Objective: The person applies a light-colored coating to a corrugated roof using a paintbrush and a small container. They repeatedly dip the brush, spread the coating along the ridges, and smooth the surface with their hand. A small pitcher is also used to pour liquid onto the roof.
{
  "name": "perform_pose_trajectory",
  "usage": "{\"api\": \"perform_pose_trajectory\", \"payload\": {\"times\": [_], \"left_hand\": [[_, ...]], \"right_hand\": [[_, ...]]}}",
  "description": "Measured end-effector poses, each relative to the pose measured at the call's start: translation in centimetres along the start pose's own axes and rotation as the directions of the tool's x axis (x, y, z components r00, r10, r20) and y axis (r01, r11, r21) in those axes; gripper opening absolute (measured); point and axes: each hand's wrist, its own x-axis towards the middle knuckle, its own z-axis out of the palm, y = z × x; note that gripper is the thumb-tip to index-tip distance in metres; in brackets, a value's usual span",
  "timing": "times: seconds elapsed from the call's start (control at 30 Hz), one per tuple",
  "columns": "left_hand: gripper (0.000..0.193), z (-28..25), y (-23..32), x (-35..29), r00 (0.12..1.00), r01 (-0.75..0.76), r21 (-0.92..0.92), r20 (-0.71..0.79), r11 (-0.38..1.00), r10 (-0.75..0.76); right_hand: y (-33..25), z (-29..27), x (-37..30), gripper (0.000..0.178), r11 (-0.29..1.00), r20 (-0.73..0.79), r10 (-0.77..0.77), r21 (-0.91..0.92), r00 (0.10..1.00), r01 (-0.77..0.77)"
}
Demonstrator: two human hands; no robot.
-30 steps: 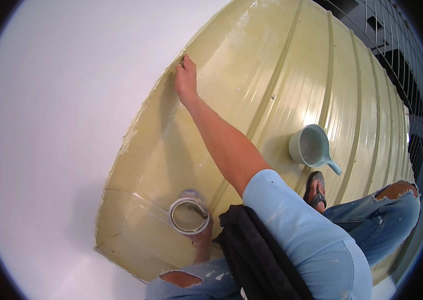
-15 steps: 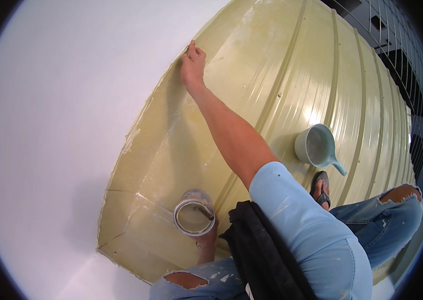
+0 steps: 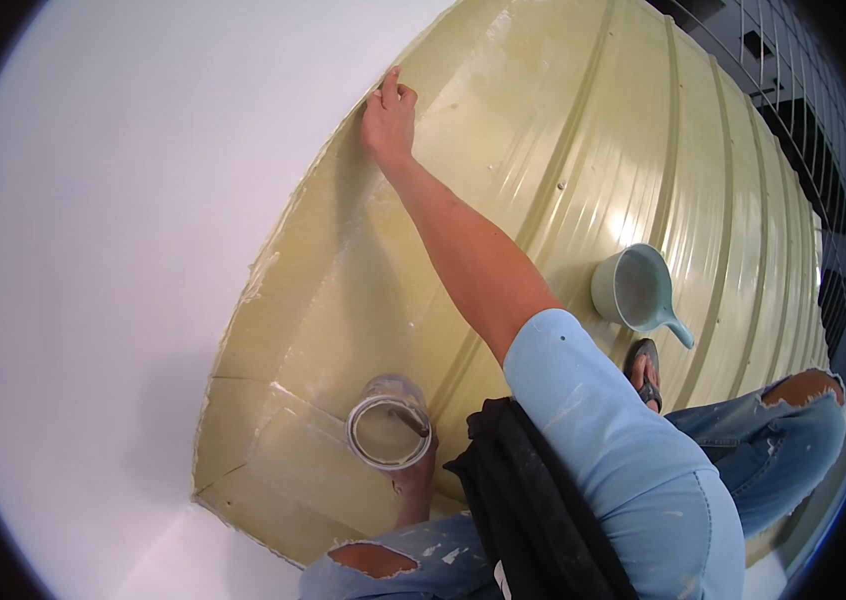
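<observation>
My right arm stretches out to the seam where the yellowish ribbed roof sheet (image 3: 463,240) meets the white wall (image 3: 133,220). There my right hand (image 3: 389,122) presses at the edge with bent fingers. A small dark bit shows by the fingertips, but I cannot make out what they hold. Low down, my left hand (image 3: 427,466) grips an open, smeared metal can (image 3: 383,380) from the side, its fingers partly hidden behind it. Pale greyish stuff (image 3: 379,438) lies in the can, and a short flat stick-like piece (image 3: 408,421) leans inside its rim.
A pale blue-green dipper (image 3: 633,288) with a handle stands on the sheet to the right, near my sandalled foot (image 3: 644,372). Raised ribs and screw heads run across the sheet. Whitish filler (image 3: 261,275) lines the wall seam. Metal bars (image 3: 793,90) border the far right.
My right hand has shifted slightly farther up along the wall seam, and its fingers have moved a little. The can stays in my left hand, nearly in place.
</observation>
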Motion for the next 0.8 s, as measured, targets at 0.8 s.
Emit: {"api": "perform_pose_trajectory", "payload": {"times": [0.8], "left_hand": [[0.113,-0.5,0.5,-0.1,1.000,-0.012,-0.035,-0.021,0.999,0.011]], "right_hand": [[0.8,0.2,0.7,0.069,0.979,0.020,-0.019,-0.203,1.000,0.023]]}}
